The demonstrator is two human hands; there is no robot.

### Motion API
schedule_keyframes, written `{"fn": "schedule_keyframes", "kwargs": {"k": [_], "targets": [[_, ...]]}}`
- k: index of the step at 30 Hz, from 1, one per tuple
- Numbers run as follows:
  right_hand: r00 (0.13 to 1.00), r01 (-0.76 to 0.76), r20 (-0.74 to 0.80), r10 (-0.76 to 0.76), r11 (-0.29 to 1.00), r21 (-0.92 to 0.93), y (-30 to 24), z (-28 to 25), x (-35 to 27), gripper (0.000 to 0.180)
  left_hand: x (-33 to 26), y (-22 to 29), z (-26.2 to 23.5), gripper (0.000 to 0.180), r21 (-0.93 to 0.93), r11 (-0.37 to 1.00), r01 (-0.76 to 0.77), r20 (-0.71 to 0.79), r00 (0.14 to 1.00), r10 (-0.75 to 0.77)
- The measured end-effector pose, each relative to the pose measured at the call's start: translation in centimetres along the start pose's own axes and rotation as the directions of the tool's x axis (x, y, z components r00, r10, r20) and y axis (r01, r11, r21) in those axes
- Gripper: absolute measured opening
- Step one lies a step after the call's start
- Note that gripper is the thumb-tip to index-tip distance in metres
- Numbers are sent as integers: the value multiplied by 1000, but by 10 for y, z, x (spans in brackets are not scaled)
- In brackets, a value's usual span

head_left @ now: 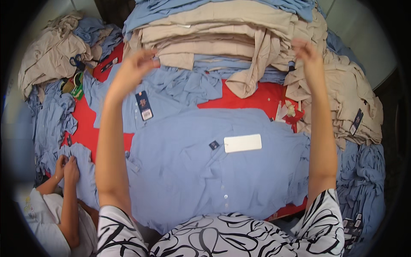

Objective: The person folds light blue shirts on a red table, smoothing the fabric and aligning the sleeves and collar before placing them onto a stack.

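Observation:
My left hand [136,68] is raised over the left end of the garment stack, slightly blurred, its fingers loosely bent and apart with nothing in them. Up by the stack's right end is my right hand [309,53], fingers also apart and holding nothing. Between my forearms a light blue buttoned shirt [180,162] lies spread out in front of me. On it rest a blank white card tag [242,143] and a small dark square label [214,145]. Just beyond, another blue shirt [115,107] bears a long navy hang tag [144,106].
A tall stack of beige and blue garments [214,30] stands at the back of the red table [233,100]. Beige piles [342,98] flank it, with scissors [77,62] and tape [77,85] at left. A co-worker's hands [66,167] handle blue cloth at lower left.

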State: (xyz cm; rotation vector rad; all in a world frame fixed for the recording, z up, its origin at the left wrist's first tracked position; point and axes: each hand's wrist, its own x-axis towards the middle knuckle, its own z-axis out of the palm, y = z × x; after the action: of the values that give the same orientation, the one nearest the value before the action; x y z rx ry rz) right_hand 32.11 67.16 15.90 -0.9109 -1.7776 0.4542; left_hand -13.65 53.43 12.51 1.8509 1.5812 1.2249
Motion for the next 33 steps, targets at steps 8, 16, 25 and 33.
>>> {"fn": "schedule_keyframes", "kwargs": {"k": [8, 16, 25, 33], "targets": [[907, 151, 419, 42, 896, -417, -19, 64, -291, 30, -279, 26, 115, 30, 422, 883, 207, -44, 977, -207], [976, 112, 215, 19, 808, -579, -37, 79, -285, 45, -240, 17, 73, 38, 509, 839, 191, -469, 879, 84], [810, 330, 576, -106, 895, -300, -115, 109, -360, 45, -328, 70, 149, 61, 640, 764, -80, 151, 988, -23], [925, -219, 343, 167, 968, 121, -98, 72, -362, 40, -364, 86, 96, 73, 700, 710, 73, 90, 978, -189]]}}
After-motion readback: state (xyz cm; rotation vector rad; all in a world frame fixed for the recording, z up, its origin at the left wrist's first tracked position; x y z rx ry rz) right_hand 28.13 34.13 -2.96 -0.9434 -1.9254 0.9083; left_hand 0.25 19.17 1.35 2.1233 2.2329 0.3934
